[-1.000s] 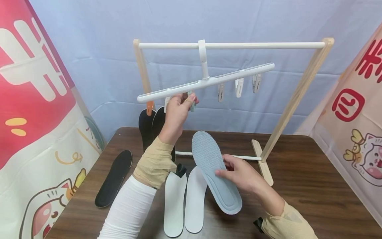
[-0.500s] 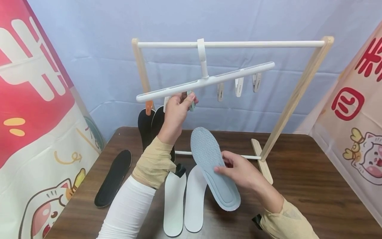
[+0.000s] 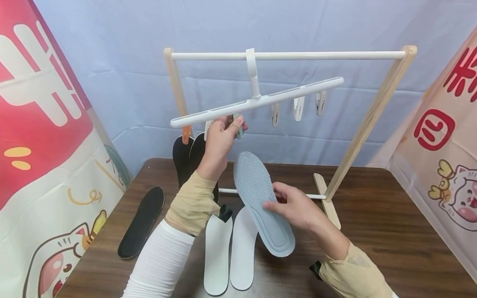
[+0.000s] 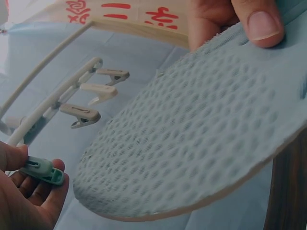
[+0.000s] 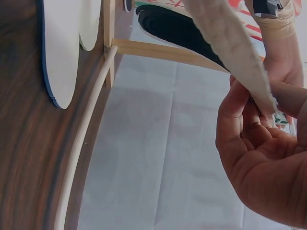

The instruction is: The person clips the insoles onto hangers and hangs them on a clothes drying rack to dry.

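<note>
My left hand [image 3: 220,140] pinches a green clip [image 4: 43,170] under the white hanger [image 3: 287,95], thumb on one side and fingers on the other. Below and to its right, my right hand [image 3: 299,207] grips a light blue insole [image 3: 257,190] by its edge, thumb on the upper face. The insole is tilted, dimpled toe end up, and its tip is apart from the clip in the left wrist view. Two black insoles [image 3: 181,163] hang at the hanger's left end, one beneath an orange clip [image 3: 186,134]; my left arm partly covers them.
The hanger hooks over a rack's white rail [image 3: 316,56] and slants, left end lower. Several pale clips [image 3: 298,108] hang on its right half. On the brown table [image 3: 391,231] lie two white insoles [image 3: 216,260] and a black insole [image 3: 142,223]. The rack's wooden post [image 3: 369,124] stands right.
The right hand has moved the light blue insole up and slightly left, closer to the green clip. My left hand keeps its place on the clip.
</note>
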A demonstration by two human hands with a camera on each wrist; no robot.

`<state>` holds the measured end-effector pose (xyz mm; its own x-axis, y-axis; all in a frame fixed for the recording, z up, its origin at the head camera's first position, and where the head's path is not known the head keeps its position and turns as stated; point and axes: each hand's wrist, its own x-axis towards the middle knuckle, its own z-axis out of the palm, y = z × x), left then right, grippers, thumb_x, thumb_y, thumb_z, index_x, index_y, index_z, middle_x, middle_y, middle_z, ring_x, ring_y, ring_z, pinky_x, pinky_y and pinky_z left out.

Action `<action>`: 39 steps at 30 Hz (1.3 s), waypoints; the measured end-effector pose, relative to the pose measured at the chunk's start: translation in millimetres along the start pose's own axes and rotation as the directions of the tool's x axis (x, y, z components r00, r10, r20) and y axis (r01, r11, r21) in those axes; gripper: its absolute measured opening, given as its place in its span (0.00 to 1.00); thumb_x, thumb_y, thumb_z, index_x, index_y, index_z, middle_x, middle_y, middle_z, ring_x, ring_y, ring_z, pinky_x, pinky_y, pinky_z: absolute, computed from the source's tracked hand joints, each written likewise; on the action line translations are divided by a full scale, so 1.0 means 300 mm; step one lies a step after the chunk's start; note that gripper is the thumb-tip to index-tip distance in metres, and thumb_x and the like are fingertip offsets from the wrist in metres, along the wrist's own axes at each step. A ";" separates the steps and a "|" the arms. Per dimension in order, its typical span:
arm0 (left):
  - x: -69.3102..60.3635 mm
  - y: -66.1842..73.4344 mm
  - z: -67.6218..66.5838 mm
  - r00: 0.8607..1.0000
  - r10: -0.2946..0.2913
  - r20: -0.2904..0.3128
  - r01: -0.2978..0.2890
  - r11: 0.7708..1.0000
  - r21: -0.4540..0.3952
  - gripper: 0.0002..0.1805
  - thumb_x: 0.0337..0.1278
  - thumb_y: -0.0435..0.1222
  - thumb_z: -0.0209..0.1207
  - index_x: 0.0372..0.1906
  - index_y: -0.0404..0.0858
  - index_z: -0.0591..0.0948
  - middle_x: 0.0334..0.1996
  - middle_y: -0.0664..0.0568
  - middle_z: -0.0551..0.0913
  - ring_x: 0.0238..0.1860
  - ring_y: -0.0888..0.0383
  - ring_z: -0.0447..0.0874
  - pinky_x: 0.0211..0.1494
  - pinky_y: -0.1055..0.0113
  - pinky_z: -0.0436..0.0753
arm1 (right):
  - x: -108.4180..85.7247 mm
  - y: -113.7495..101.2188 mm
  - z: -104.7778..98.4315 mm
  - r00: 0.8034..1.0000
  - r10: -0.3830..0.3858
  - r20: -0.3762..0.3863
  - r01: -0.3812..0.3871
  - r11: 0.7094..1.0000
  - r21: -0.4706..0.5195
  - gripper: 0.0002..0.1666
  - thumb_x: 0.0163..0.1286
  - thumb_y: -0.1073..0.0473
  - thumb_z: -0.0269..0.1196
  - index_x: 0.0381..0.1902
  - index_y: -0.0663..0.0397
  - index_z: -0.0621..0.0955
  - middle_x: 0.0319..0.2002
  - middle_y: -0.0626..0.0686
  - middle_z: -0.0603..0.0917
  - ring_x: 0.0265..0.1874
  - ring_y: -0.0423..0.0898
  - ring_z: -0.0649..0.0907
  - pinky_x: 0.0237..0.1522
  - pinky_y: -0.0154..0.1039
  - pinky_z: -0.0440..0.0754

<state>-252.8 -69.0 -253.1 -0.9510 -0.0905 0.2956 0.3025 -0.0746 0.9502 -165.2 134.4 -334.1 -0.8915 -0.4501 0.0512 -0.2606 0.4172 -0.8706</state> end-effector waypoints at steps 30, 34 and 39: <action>0.001 -0.002 0.004 1.000 -0.017 -0.007 0.017 0.998 -0.052 0.12 0.71 0.35 0.60 0.49 0.29 0.81 0.38 0.48 0.82 0.40 0.58 0.86 0.51 0.67 0.81 | 0.047 -0.030 -0.007 0.998 0.024 -0.059 -0.023 1.000 0.021 0.20 0.71 0.62 0.66 0.57 0.63 0.78 0.47 0.60 0.88 0.40 0.46 0.87 0.40 0.41 0.84; -0.001 0.001 0.003 0.999 -0.032 -0.005 0.032 0.998 -0.049 0.12 0.71 0.35 0.60 0.49 0.30 0.81 0.39 0.50 0.82 0.42 0.55 0.87 0.50 0.67 0.80 | 0.052 -0.034 -0.008 0.998 0.033 -0.062 -0.031 0.999 0.024 0.21 0.71 0.61 0.66 0.58 0.63 0.77 0.48 0.60 0.87 0.41 0.47 0.87 0.41 0.43 0.84; -0.005 0.005 0.002 1.000 -0.029 0.002 0.029 0.999 -0.044 0.13 0.71 0.35 0.60 0.50 0.29 0.81 0.39 0.49 0.83 0.42 0.55 0.87 0.50 0.66 0.80 | 0.056 -0.039 -0.011 0.997 0.037 -0.065 -0.035 0.999 0.028 0.21 0.71 0.61 0.66 0.59 0.62 0.77 0.49 0.61 0.87 0.42 0.48 0.87 0.42 0.43 0.84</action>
<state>-250.8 -68.5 -252.1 -0.9594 -0.0861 0.2686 0.2777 -0.1212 0.9530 -178.4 124.6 -321.5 -0.9228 -0.3820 0.0506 -0.2186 0.4108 -0.8851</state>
